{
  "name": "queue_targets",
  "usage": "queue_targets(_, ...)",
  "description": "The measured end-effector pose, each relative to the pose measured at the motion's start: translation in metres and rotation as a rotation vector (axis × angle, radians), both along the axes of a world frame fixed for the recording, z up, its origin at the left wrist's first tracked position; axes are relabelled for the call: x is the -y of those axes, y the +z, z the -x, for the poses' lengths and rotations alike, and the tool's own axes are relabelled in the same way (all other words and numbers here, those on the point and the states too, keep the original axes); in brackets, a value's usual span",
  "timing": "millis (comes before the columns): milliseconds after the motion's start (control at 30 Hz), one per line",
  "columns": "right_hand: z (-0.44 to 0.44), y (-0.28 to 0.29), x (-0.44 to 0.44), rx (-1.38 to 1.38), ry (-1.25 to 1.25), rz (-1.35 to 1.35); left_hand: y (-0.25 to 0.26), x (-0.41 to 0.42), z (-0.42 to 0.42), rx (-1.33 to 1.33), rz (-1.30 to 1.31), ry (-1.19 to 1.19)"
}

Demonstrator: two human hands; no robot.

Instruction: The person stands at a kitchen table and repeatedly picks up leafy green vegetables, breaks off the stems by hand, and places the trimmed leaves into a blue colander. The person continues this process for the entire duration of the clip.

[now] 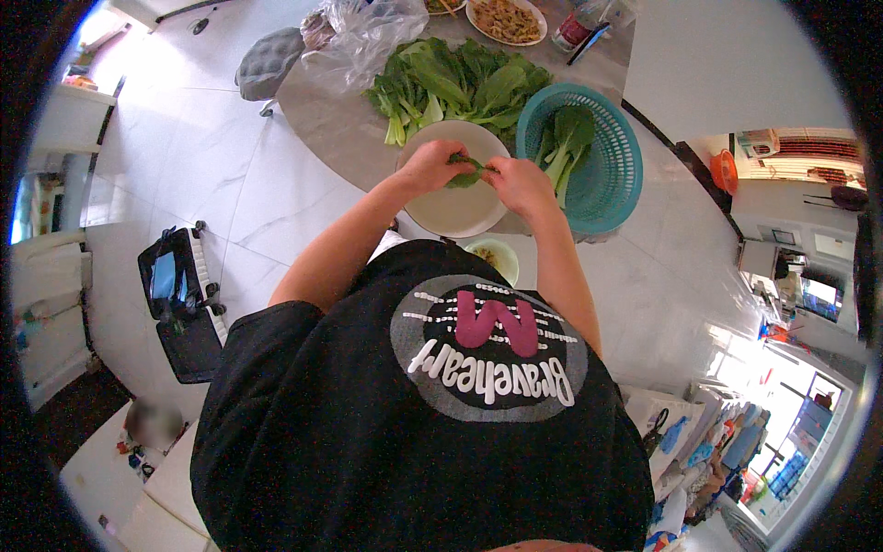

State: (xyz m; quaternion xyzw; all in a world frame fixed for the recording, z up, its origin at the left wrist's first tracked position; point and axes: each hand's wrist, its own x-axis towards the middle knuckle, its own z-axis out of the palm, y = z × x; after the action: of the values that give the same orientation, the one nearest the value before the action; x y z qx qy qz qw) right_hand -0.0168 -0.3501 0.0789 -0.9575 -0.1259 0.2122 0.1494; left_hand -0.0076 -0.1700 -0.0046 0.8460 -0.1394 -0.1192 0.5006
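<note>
Over a pale round bowl point(452, 214), my left hand point(434, 165) and my right hand point(517, 183) grip a green leaf point(465, 177) between them, one at each side. The fingertips nearly meet, and the fingers partly hide the leaf. Just beyond the bowl, a heap of leafy greens point(462, 79) with pale stalks lies on the grey table point(317, 131). To the right of the bowl stands a teal plastic colander point(614, 200), with a few leaves of greens point(569, 141) inside against its left side.
Clear plastic bags point(376, 34) lie at the table's far left. A plate of food point(507, 21), a bottle point(571, 33) and a phone point(588, 43) are at the far side. Nearer me, a small pale green bowl point(507, 259) holds scraps. An open suitcase point(183, 303) lies on the floor at left.
</note>
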Motion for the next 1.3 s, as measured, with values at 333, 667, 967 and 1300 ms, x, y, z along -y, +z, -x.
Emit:
queue_targets(333, 0.004, -0.001, 0.014, 0.104, 0.074, 0.023, -0.009, 0.005, 0.003, 0.381, -0.227, -0.067)
queue_targets(667, 0.004, 0.000, 0.026, 0.135, -0.014, 0.031, 0.020, -0.009, 0.011, -0.002, -0.539, 0.138)
queue_targets(967, -0.003, -0.044, 0.002, 0.409, 0.240, 0.257, 0.018, -0.011, 0.002, 0.141, -0.708, -0.008)
queue_targets(1300, -0.001, -0.114, -0.026, 0.408, 0.353, 0.279, 0.015, -0.008, 0.000, 0.249, -0.928, -0.164)
